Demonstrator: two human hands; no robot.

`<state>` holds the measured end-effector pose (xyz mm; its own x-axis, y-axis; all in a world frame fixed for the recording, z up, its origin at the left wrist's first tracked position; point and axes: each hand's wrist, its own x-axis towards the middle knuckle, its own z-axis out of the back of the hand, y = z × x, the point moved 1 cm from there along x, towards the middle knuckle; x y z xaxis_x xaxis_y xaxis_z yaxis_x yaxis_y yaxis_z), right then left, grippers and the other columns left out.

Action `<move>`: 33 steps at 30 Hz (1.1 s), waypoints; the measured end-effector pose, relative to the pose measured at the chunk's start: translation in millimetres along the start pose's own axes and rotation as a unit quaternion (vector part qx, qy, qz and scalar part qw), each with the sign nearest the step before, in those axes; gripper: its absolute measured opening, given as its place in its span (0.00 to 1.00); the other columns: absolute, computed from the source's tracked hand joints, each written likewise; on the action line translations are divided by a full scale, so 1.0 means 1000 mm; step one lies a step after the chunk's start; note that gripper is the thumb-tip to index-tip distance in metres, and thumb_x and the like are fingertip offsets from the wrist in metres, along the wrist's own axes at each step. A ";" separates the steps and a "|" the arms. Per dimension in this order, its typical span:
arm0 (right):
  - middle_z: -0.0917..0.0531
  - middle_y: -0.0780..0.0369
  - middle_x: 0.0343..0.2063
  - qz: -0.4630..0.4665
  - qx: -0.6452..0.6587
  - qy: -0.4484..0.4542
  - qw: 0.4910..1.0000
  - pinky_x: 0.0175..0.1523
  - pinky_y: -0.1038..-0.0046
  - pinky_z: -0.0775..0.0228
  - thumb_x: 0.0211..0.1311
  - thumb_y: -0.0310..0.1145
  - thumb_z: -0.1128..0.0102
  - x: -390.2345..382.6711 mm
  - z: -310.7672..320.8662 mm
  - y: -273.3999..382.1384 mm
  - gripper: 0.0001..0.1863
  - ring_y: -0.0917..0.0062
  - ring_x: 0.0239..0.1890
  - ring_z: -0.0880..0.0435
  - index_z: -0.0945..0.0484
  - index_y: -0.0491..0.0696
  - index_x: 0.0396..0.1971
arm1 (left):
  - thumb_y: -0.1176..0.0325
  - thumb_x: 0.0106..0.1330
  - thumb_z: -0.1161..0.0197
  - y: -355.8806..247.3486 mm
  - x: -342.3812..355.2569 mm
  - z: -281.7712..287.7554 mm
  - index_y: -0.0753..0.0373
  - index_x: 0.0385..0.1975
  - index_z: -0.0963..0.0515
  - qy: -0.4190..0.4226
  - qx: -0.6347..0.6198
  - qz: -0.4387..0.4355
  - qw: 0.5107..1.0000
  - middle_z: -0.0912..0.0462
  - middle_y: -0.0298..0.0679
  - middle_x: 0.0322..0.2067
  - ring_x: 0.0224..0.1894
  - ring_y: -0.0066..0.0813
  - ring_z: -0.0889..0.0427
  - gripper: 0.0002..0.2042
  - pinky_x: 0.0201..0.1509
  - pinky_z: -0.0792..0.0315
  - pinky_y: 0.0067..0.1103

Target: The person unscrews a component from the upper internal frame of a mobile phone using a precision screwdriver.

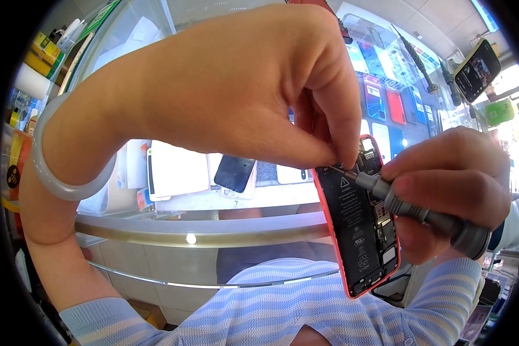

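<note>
A red-framed phone (357,230) with its inside bared stands tilted in front of me, its long black battery and small circuit parts showing. My right hand (452,179) grips a grey metal precision screwdriver (406,207) that slants across the phone. The thin tip points at the phone's upper left corner. My left hand (305,109) reaches over from the left, its thumb and forefinger pinched together at that corner, close beside the tip. What lies between those fingertips is hidden. A pale bangle (52,167) circles my left forearm. What supports the phone cannot be made out.
Under my arms lies a glass counter with a curved front edge (213,230). A dark phone (235,173) and white boxes lie beyond the edge. Several phones, including a red one (395,105), are displayed farther back. A lit phone (477,70) stands upright at far right; packages fill the left.
</note>
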<state>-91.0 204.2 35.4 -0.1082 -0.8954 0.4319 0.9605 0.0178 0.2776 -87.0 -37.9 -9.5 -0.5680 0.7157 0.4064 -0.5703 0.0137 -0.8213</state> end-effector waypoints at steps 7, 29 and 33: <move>0.16 0.55 0.28 0.018 -0.008 -0.006 1.000 0.22 0.76 0.27 0.51 0.34 0.30 -0.001 -0.004 -0.001 0.16 0.74 0.21 0.17 0.24 0.45 0.38 | 0.85 0.52 0.31 0.007 0.000 -0.001 0.67 0.30 0.13 -0.010 -0.047 0.002 0.999 0.12 0.46 0.31 0.34 0.32 0.13 0.08 0.38 0.21 0.21; 0.15 0.53 0.30 0.008 -0.013 -0.008 1.000 0.23 0.77 0.26 0.50 0.31 0.28 0.000 -0.008 0.006 0.18 0.73 0.24 0.15 0.23 0.44 0.41 | 0.84 0.52 0.29 -0.009 0.009 0.008 0.66 0.33 0.13 0.055 0.042 0.043 0.997 0.12 0.44 0.30 0.33 0.30 0.13 0.09 0.39 0.21 0.20; 0.15 0.53 0.30 0.013 -0.008 -0.014 1.000 0.23 0.77 0.26 0.49 0.30 0.29 0.002 -0.009 0.005 0.18 0.72 0.23 0.15 0.22 0.44 0.40 | 0.84 0.52 0.29 -0.010 0.009 0.008 0.66 0.32 0.13 0.051 0.043 0.045 0.997 0.12 0.44 0.30 0.32 0.30 0.13 0.09 0.39 0.21 0.20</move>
<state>-84.3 199.2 30.1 -0.0894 -0.8821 0.4625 0.9671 0.0342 0.2520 -91.5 -36.8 5.3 -0.5588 0.7787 0.2853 -0.5710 -0.1117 -0.8133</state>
